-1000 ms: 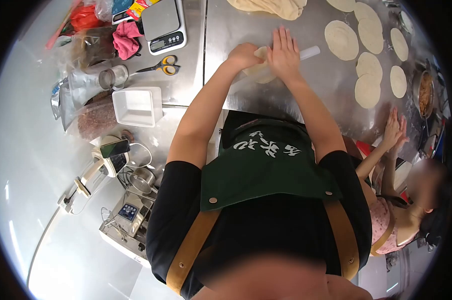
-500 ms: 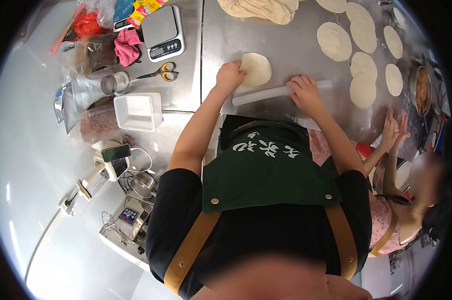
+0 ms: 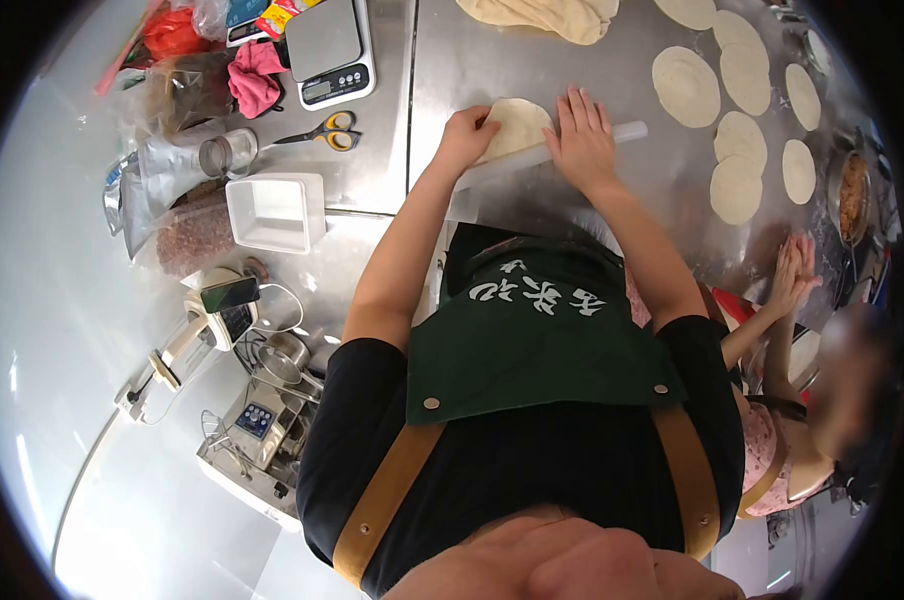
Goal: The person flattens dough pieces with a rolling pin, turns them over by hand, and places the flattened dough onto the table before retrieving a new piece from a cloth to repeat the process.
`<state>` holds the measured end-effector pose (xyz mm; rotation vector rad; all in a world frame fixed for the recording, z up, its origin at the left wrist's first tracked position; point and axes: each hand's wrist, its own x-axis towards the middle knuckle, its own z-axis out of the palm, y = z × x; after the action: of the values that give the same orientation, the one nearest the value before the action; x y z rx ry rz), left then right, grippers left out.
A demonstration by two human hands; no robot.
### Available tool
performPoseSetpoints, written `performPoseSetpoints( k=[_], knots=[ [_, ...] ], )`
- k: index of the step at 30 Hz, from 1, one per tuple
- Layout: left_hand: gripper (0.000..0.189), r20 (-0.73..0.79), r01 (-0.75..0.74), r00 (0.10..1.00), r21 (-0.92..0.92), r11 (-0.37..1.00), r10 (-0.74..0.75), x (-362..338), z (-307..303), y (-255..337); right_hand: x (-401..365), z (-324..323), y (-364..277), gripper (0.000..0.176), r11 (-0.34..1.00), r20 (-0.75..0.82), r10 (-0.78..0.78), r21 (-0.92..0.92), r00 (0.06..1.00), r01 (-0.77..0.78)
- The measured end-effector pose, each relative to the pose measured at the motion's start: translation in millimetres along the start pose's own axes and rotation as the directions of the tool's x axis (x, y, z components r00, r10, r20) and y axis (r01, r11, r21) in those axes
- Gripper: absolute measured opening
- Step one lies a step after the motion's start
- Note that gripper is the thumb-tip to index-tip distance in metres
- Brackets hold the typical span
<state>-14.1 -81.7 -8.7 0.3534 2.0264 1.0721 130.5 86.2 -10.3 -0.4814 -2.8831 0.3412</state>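
A round, flat piece of dough [image 3: 520, 120] lies on the steel table in front of me. My left hand [image 3: 468, 138] pinches its left edge between thumb and curled fingers. Over the near edge of the dough lies a pale, smooth rolling pin [image 3: 627, 132], slanting up to the right. My right hand [image 3: 583, 142] rests on the pin with its fingers stretched out flat past it, the thumb side at the dough's right edge. The palm hides the middle of the pin.
Several rolled dough rounds [image 3: 686, 87] lie to the right, with a large dough lump [image 3: 547, 14] at the far edge. Scales [image 3: 337, 55], scissors [image 3: 322, 133] and a white tub [image 3: 277, 212] stand left. A co-worker's hands [image 3: 794, 275] are at the right, near a bowl of filling [image 3: 853, 195].
My right hand has moved up and the pin has rolled away from me onto the dough's near edge. Its fingers have gone from curled to stretched out. The left hand still pinches the dough.
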Motion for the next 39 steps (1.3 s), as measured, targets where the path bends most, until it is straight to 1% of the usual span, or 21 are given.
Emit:
performPoseSetpoints(
  k=[2,3,6,8,9,11,12,14,17,18,20,21,23,24,26,27,29,30,32,35,39],
  knots=[
    [0.032,-0.007,0.009,1.000,-0.147,0.989,-0.011,2.7,0.1,3.1,-24.9,-0.8,-2.9,0.051,1.000,0.050,0.004,-0.018,0.999,-0.003],
    [0.032,-0.007,0.035,0.999,-0.163,0.986,-0.037,7.7,0.4,4.5,-27.1,-7.3,-3.9,0.050,1.000,0.074,0.002,-0.030,0.997,0.001],
    [0.034,0.035,0.136,0.991,-0.164,0.977,-0.132,15.8,2.3,6.9,-0.3,-3.8,-9.9,0.052,1.000,0.079,0.012,-0.028,0.997,-0.010],
    [0.035,0.079,0.196,0.979,-0.119,0.973,-0.188,22.1,-0.9,21.7,27.1,4.0,-15.2,0.054,0.998,0.027,0.050,-0.050,0.998,-0.049],
    [0.035,0.128,0.180,0.976,-0.021,0.984,-0.176,22.7,-2.7,26.4,32.2,6.3,-18.0,0.055,0.996,0.000,0.069,-0.058,0.998,-0.069],
    [0.034,0.225,0.110,0.963,0.165,0.980,-0.146,29.1,-7.7,40.4,11.6,3.7,-17.1,0.055,0.997,0.017,0.070,-0.039,0.997,-0.069],
    [0.035,0.273,0.039,0.954,0.281,0.959,-0.119,33.7,-9.0,47.6,5.8,2.8,-15.2,0.055,0.997,0.023,0.065,-0.035,0.998,-0.064],
    [0.035,0.375,-0.103,0.921,0.490,0.866,-0.103,35.3,-9.5,55.1,2.8,8.8,-13.7,0.056,0.997,0.022,0.063,-0.041,0.998,-0.062],
    [0.034,0.378,-0.208,0.923,0.639,0.741,-0.066,33.5,-4.6,58.1,27.5,13.3,-15.8,0.056,0.996,-0.043,0.078,-0.030,0.996,-0.079],
    [0.031,0.370,-0.207,0.926,0.665,0.717,-0.076,31.7,-3.8,61.2,36.2,13.4,-17.6,0.056,0.996,-0.076,0.083,-0.021,0.994,-0.085],
    [0.027,0.352,-0.205,0.931,0.714,0.670,-0.091,24.9,-2.0,68.2,17.6,17.5,-15.1,0.059,0.995,-0.059,0.090,0.045,0.994,-0.088],
    [0.025,0.326,-0.230,0.944,0.739,0.633,-0.039,21.1,0.4,66.7,4.9,18.2,-10.6,0.060,0.994,-0.052,0.089,0.073,0.995,-0.085],
    [0.022,0.281,-0.272,0.957,0.786,0.556,0.072,10.4,7.2,59.9,-35.5,3.9,-1.9,0.058,0.995,0.016,-0.009,0.104,1.000,0.007],
    [0.023,0.288,-0.298,0.952,0.776,0.556,0.107,2.1,8.2,62.5,-53.7,-4.6,3.4,0.058,0.991,0.053,-0.058,0.125,0.997,0.051],
    [0.023,0.307,-0.352,0.935,0.759,0.548,0.176,-14.5,6.8,71.9,-72.2,-18.2,17.5,0.048,0.976,0.055,-0.164,0.152,0.985,0.154],
    [0.022,0.284,-0.338,0.940,0.691,0.639,0.190,-19.8,4.4,77.5,-77.3,-23.8,23.3,0.044,0.965,0.053,-0.216,0.166,0.975,0.205],
    [0.022,0.230,-0.303,0.950,0.527,0.794,0.210,-26.2,-4.6,86.4,-80.3,-32.7,32.2,0.037,0.949,0.128,-0.236,0.244,0.963,0.200],
    [0.023,0.205,-0.261,0.963,0.534,0.804,0.176,-23.9,-8.2,82.5,-78.3,-37.1,34.5,0.034,0.939,0.166,-0.250,0.281,0.954,0.197],
    [0.026,0.153,-0.176,0.982,0.536,0.825,0.110,-12.3,-12.0,61.5,-66.0,-51.2,34.0,0.034,0.932,0.140,-0.267,0.291,0.954,0.218],
    [0.035,0.213,-0.193,0.974,0.608,0.770,0.076,5.4,-16.0,22.0,-43.0,-54.7,29.2,0.033,0.914,0.132,-0.318,0.305,0.939,0.267],
    [0.037,0.255,-0.198,0.965,0.537,0.820,0.066,8.2,-27.4,19.9,0.5,-39.8,21.9,0.030,0.898,0.121,-0.379,0.287,0.917,0.334]
  ],
)
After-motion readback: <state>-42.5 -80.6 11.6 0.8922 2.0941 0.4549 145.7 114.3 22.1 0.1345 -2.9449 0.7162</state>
